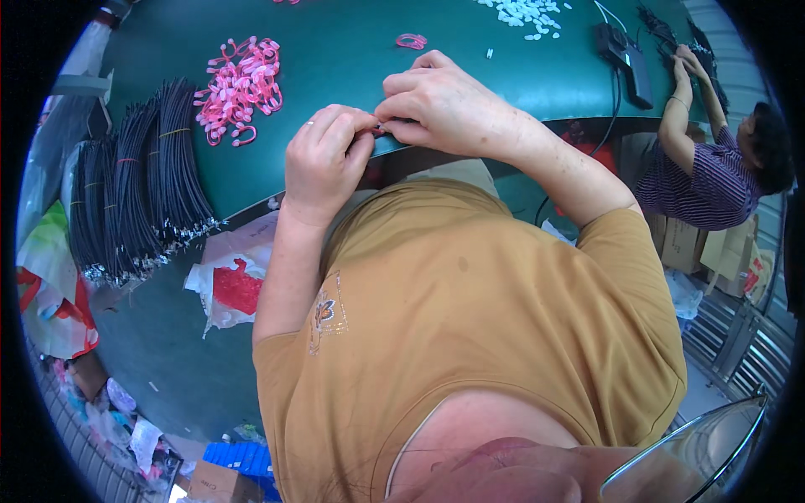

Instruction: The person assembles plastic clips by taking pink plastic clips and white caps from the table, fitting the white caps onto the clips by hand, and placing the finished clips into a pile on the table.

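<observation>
My left hand [329,159] and my right hand [436,105] meet at the table's near edge, their fingertips pinched close together. Between them shows a small dark red piece [378,130], mostly covered by the fingers, so its exact kind is hidden. Beyond my right hand a single pink-red loop [411,41] lies on the green table. To the left of my left hand is a heap of pink-red curved loops with pale ends [243,88].
Bundles of black cables [138,180] with metal tips hang over the left table edge. Small pale pieces [528,12] are scattered at the far side of the green table [344,59]. A black box with a cord [627,63] stands right; a co-worker [700,176] handles black cables beyond.
</observation>
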Demonstrator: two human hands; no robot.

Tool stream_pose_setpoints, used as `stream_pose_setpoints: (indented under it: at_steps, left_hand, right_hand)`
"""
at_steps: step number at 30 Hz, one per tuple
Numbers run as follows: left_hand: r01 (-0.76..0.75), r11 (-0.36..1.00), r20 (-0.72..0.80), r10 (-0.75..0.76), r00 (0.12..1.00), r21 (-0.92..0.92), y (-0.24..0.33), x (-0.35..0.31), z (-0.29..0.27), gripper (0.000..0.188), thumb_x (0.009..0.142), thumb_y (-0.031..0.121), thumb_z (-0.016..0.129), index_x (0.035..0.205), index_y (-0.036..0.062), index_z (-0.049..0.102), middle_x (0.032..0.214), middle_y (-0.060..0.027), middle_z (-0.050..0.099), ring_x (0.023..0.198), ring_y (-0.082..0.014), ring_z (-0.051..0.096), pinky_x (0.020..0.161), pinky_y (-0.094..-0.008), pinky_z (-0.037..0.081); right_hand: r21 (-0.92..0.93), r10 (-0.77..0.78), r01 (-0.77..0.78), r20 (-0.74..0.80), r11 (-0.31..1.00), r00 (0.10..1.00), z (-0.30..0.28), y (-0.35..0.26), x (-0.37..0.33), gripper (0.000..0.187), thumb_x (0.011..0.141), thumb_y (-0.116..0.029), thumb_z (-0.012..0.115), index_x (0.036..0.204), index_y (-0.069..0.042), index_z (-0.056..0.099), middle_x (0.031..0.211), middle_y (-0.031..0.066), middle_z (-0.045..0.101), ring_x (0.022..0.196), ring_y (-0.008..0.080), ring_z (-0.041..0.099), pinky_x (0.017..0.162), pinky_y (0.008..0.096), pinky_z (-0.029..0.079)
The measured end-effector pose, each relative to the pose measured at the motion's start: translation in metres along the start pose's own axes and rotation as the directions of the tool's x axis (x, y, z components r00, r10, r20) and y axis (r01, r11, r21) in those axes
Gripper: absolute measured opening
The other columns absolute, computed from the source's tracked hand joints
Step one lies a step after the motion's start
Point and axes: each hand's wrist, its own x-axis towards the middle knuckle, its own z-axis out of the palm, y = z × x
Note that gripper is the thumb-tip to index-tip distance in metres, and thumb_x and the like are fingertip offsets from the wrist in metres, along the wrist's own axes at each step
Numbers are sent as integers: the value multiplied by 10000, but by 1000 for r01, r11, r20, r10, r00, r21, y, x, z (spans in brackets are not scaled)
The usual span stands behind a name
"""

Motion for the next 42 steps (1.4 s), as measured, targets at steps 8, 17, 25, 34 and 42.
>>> stream_pose_setpoints:
  at_steps: [8,17,25,34,42]
  left_hand:
    - [13,1000,18,-12,1000,-12,1,1,-2,200,813,-51,799,940,63,695,934,-84,761,863,-268,755,742,-381,600]
    - [18,999,-25,-19,1000,-49,1,2,0,204,796,-31,796,902,77,660,869,-62,723,803,-280,722,703,-407,580]
    - [13,999,-19,-14,1000,-40,0,0,1,212,793,-38,795,912,85,670,882,-58,734,814,-272,733,708,-397,587]
    - [7,1000,4,-7,1000,-4,1,-2,0,226,793,-57,811,946,80,715,942,-73,768,888,-258,766,753,-381,604]
    - [-21,1000,19,21,1000,-9,-1,-3,-2,242,789,-59,814,952,80,700,950,-77,764,898,-271,761,757,-379,599]
  right_hand:
    - [182,142,-127,-73,975,987,16,-6,-8,141,965,-229,733,1013,-145,836,926,7,701,893,220,680,947,401,459]
    - [-115,29,-48,-162,992,986,22,-20,-7,52,914,-198,760,920,-152,736,865,11,612,856,184,681,922,403,478]
    - [-100,-24,6,-180,995,983,29,-13,-11,59,922,-182,756,968,-148,744,873,6,624,862,185,689,927,403,481]
    - [265,113,-82,-104,961,988,23,4,-16,171,975,-209,755,1131,-157,802,998,-6,722,956,214,709,983,401,490]
    - [-60,-17,13,-72,998,997,15,-10,-10,84,944,-209,755,1014,-162,755,921,-9,658,936,184,708,996,439,479]
